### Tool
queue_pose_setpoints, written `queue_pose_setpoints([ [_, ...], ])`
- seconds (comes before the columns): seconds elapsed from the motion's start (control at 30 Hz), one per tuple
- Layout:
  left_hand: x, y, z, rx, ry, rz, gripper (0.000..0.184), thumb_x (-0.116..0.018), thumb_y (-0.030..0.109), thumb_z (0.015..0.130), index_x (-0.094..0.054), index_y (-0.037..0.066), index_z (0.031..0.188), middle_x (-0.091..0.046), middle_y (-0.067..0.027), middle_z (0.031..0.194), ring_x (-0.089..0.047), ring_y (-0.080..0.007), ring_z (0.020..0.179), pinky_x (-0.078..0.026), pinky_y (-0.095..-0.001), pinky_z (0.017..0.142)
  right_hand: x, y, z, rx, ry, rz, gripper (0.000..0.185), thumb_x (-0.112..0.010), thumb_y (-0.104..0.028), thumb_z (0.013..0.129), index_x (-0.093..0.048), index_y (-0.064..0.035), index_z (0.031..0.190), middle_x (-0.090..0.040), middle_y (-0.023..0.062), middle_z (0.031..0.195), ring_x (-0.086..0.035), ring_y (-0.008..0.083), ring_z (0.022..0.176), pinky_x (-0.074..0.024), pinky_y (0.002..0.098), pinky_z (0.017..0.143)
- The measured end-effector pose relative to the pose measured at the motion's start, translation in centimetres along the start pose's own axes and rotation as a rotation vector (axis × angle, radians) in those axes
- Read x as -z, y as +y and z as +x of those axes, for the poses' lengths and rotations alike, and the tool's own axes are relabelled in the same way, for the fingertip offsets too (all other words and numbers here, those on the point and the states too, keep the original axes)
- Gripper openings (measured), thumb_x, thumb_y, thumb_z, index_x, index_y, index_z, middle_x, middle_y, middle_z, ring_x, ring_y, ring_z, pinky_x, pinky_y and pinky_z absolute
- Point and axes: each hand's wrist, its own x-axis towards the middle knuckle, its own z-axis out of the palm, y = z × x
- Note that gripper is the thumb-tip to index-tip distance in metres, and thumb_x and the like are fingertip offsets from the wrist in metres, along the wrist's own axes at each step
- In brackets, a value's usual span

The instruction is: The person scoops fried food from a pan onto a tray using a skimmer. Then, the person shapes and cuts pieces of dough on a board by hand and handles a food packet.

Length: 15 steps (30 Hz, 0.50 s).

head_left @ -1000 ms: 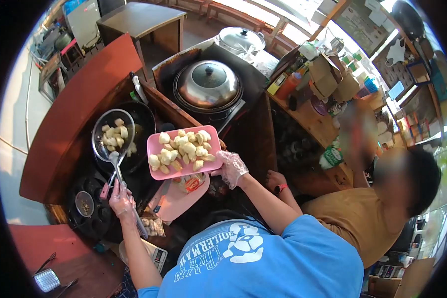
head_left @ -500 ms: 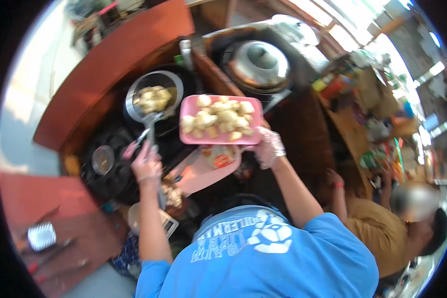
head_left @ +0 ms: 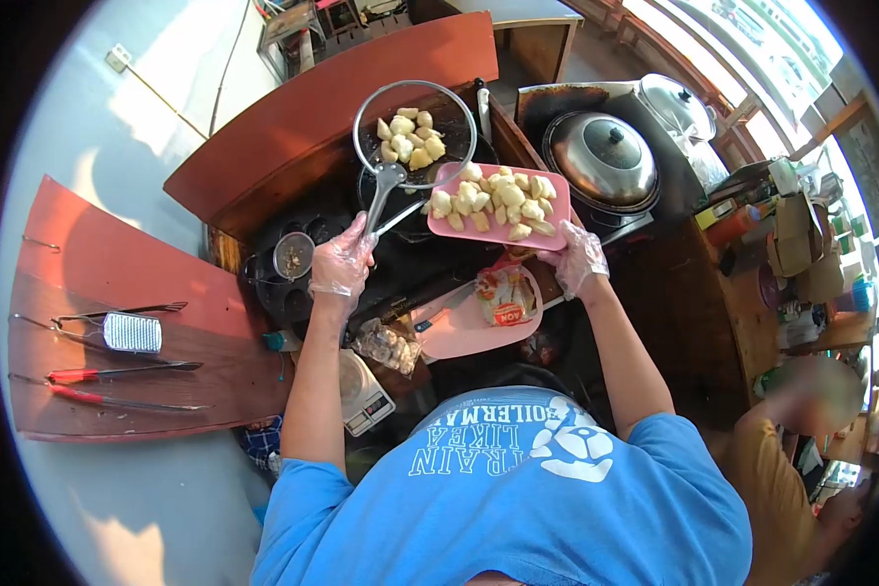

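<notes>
Pink and oblong, the tray (head_left: pixel 459 231) is held up near the middle of our view, heaped with pale chunks (head_left: pixel 503 200). Our right hand (head_left: pixel 578 259), in a clear glove, has its grip pinching the tray at the near right corner. Our left hand (head_left: pixel 342 262), also gloved, has its grip closed around the handle of a round metal strainer (head_left: pixel 389 176), with more pale chunks in its bowl, over a black wok (head_left: pixel 464 210). A slim metal tool (head_left: pixel 400 217) juts out beside that handle; we cannot tell its kind. In our view, the tray's left end overlaps the strainer's rim; we cannot tell if the 2 touch.

Nearer to us, a pink board (head_left: pixel 459 339) bears a knife (head_left: pixel 438 315) and a packet (head_left: pixel 506 298). To its left are a clear bag (head_left: pixel 388 347) and a scale (head_left: pixel 369 410). A domed lid (head_left: pixel 596 161) covers the pan at right. At far left, a grater (head_left: pixel 133 332) lies on a reddish panel (head_left: pixel 78 259). At lower right is 1 other person (head_left: pixel 767 488) in a brown top.
</notes>
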Motion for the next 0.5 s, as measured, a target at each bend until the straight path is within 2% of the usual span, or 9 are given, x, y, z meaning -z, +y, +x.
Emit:
queue_pose_setpoints([
  [0.03, 0.1, 0.1, 0.2, -0.02, -0.023, 0.011, 0.034, -0.069, 0.008, 0.09, -0.067, 0.013, 0.124, -0.055, 0.0037, 0.065, -0.045, -0.0024, 0.052, -0.035, -0.0198, 0.045, -0.5, 0.4, 1.0, 0.152, -0.065, -0.322, 0.027, -0.053, -0.022, 0.098, -0.057, -0.0039, 0.118, -0.065, 0.0124, 0.107, -0.067, 0.0226, 0.092, -0.0608, 0.032, 0.07],
  [0.07, 0.2, 0.3, 0.3, -0.042, -0.047, 0.023, 0.035, -0.068, 0.007, 0.09, -0.066, 0.013, 0.124, -0.056, 0.0039, 0.067, -0.046, -0.0023, 0.054, -0.036, -0.0196, 0.047, -0.6, 0.5, 1.6, 0.147, -0.067, -0.317, 0.027, -0.053, -0.022, 0.098, -0.057, -0.0039, 0.118, -0.065, 0.0124, 0.107, -0.067, 0.0226, 0.092, -0.0608, 0.032, 0.07],
  [0.13, -0.1, 0.6, 0.4, -0.081, -0.056, 0.069, 0.036, -0.068, 0.007, 0.09, -0.066, 0.012, 0.125, -0.056, 0.004, 0.068, -0.046, -0.0024, 0.056, -0.038, -0.0198, 0.049, -1.8, 0.6, 2.6, -0.125, 0.073, -0.002, 0.024, -0.053, -0.021, 0.097, -0.06, -0.0031, 0.112, -0.065, 0.0119, 0.104, -0.067, 0.0234, 0.092, -0.0605, 0.034, 0.07],
  [0.17, -0.2, 0.8, 0.3, -0.126, -0.064, 0.111, 0.036, -0.067, 0.006, 0.09, -0.065, 0.012, 0.126, -0.057, 0.004, 0.07, -0.047, -0.0025, 0.059, -0.039, -0.0199, 0.052, -1.9, 1.2, 3.5, -0.144, 0.1, -0.005, 0.023, -0.054, -0.02, 0.097, -0.06, -0.0013, 0.107, -0.064, 0.0119, 0.101, -0.066, 0.0247, 0.09, -0.061, 0.0371, 0.071],
  [0.3, -0.2, 0.2, 0.9, -0.228, -0.067, 0.196, 0.037, -0.066, 0.004, 0.09, -0.063, 0.008, 0.127, -0.059, 0.0043, 0.073, -0.048, -0.0027, 0.06, -0.043, -0.0215, 0.055, -3.1, 2.1, 5.2, -0.102, 0.04, 0.076, 0.025, -0.055, -0.021, 0.096, -0.06, 0.0015, 0.106, -0.063, 0.0126, 0.099, -0.065, 0.0239, 0.086, -0.062, 0.0378, 0.072],
  [0.5, 1.4, 0.0, 2.2, -0.185, -0.022, 0.13, 0.038, -0.066, 0.003, 0.09, -0.062, 0.004, 0.127, -0.061, 0.0031, 0.077, -0.049, -0.0032, 0.061, -0.045, -0.0204, 0.056, -2.9, 3.4, 6.6, -0.077, -0.011, 0.098, 0.026, -0.058, -0.021, 0.095, -0.06, 0.0014, 0.107, -0.062, 0.0121, 0.1, -0.065, 0.0239, 0.086, -0.0623, 0.0361, 0.071],
])
